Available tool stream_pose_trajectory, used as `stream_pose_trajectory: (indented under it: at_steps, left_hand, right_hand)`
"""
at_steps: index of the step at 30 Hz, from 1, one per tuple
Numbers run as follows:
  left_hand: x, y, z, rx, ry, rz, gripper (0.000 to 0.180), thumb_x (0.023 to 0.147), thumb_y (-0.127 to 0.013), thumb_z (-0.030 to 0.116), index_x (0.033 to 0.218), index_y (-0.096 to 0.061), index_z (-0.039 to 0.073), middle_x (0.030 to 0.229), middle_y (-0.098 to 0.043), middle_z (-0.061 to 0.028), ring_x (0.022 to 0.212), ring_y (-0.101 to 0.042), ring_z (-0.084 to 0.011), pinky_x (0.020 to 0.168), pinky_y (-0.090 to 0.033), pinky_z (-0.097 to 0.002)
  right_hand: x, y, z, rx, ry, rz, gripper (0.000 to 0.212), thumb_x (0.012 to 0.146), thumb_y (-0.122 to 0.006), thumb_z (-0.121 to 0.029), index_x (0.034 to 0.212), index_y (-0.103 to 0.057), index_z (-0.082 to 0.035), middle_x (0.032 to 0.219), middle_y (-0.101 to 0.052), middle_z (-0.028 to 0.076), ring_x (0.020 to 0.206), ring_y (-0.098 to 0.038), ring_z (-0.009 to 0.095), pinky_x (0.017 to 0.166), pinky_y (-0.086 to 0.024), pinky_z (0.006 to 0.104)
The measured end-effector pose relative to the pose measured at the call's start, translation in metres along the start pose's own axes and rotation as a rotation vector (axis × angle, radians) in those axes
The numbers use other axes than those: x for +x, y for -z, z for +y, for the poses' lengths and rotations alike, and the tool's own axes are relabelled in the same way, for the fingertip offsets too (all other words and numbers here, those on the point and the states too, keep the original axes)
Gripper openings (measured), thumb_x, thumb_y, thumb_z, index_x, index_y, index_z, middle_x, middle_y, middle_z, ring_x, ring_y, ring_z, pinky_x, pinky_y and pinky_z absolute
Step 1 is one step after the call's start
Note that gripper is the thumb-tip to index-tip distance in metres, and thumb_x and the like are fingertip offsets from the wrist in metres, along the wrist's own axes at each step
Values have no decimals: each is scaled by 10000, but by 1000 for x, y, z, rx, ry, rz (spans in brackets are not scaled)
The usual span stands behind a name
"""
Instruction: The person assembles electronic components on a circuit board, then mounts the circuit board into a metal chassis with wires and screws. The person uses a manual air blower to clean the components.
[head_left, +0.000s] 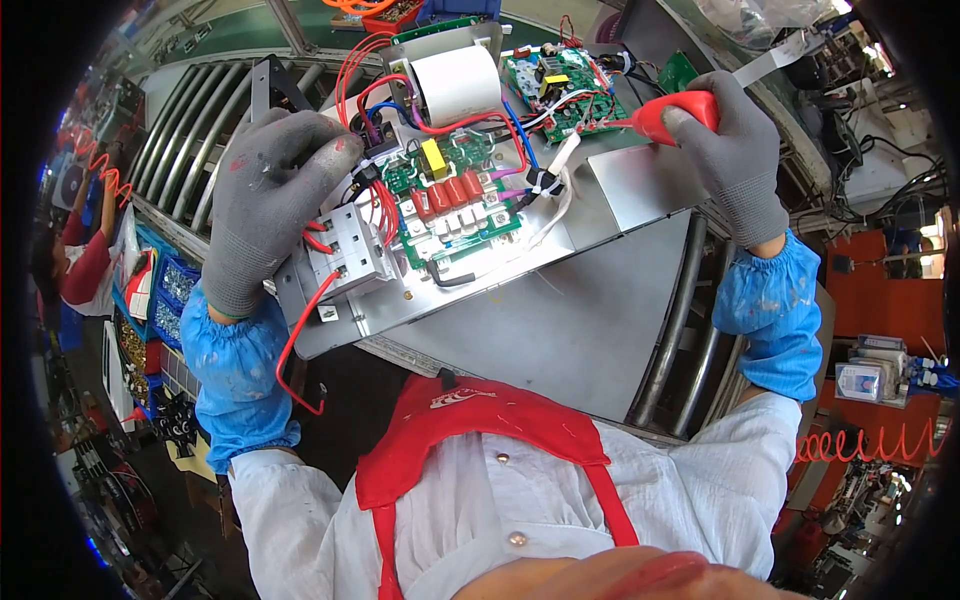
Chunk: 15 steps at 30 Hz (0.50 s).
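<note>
A metal chassis (pixel 480 285) carries green circuit boards, with a row of red-brown components on the nearer board (pixel 455 215). My gloved left hand (pixel 270 185) is closed over the chassis's left end, beside a white circuit breaker (pixel 350 250); its fingertips are partly hidden. In my gloved right hand (pixel 730 150) is a red squeeze bottle (pixel 680 115) with a thin tip. The tip points left, at the edge of the far circuit board (pixel 565 85); I cannot tell if it touches. A large white cylinder (pixel 455 87) stands at the back of the chassis.
Beneath the chassis is a grey metal work surface (pixel 560 330), with conveyor rollers (pixel 190 140) at the left. A loose red wire (pixel 290 355) hangs off the chassis. Blue bins of small parts (pixel 175 285) stand left. Black cables (pixel 890 170) lie right.
</note>
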<state>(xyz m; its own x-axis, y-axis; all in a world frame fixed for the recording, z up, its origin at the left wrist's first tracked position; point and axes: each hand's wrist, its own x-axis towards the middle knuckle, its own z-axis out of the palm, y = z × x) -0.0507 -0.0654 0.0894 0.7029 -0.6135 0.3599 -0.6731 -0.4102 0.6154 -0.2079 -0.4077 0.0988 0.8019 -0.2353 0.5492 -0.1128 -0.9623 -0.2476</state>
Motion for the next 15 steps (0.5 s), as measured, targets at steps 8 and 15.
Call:
stream_pose_trajectory:
  at_steps: [8, 15]
  left_hand:
    - [1, 1, 1, 48, -2, -20, 260, 815, -652, 265, 897, -699, 23, 792, -583, -89, 772, -523, -186, 677, -418, -330]
    - [0, 1, 1, 47, -2, -15, 254, 815, -650, 257, 895, -697, 20, 794, -588, -93, 772, -528, -188, 680, -422, -330]
  right_hand:
    - [0, -9, 2, -35, 8, -26, 298, 760, -652, -301, 939, -590, -71, 785, -619, 130, 703, -635, 277, 591, -503, 373]
    - [4, -2, -1, -67, 11, -55, 293, 762, -646, -300, 916, -586, -58, 769, -615, 134, 699, -635, 278, 590, -504, 369]
